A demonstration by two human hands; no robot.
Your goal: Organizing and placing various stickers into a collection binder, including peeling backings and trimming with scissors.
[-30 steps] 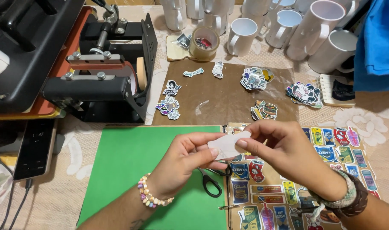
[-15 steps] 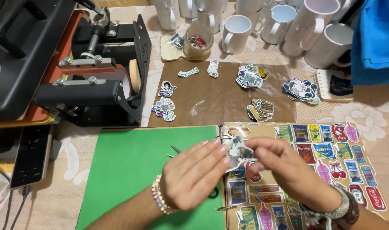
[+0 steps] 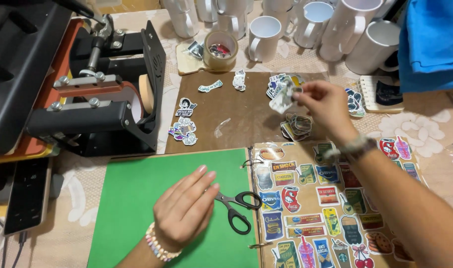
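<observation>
The right hand [image 3: 327, 103] is raised over the brown sheet [image 3: 246, 116], pinching a small cut-out sticker [image 3: 282, 97] between thumb and fingertips; the sticker is blurred, so its design cannot be made out. It hangs just above a stack of stickers [image 3: 297, 125] on the brown sheet, with another pile of stickers [image 3: 281, 82] close behind it. The left hand [image 3: 185, 208] lies flat and open, palm down, on the green mat [image 3: 132, 198], holding nothing, a beaded bracelet [image 3: 156, 245] on its wrist. Its fingertips are just beside the black-handled scissors [image 3: 236, 208], which lie closed at the mat's right edge; whether they actually touch is hard to tell. To the right of the scissors is an open ring binder page [image 3: 330, 208] covered with rows of colourful stickers. A black mug press [image 3: 102, 94] stands at the left, and white mugs [image 3: 311, 27] line the far edge of the table.
</observation>
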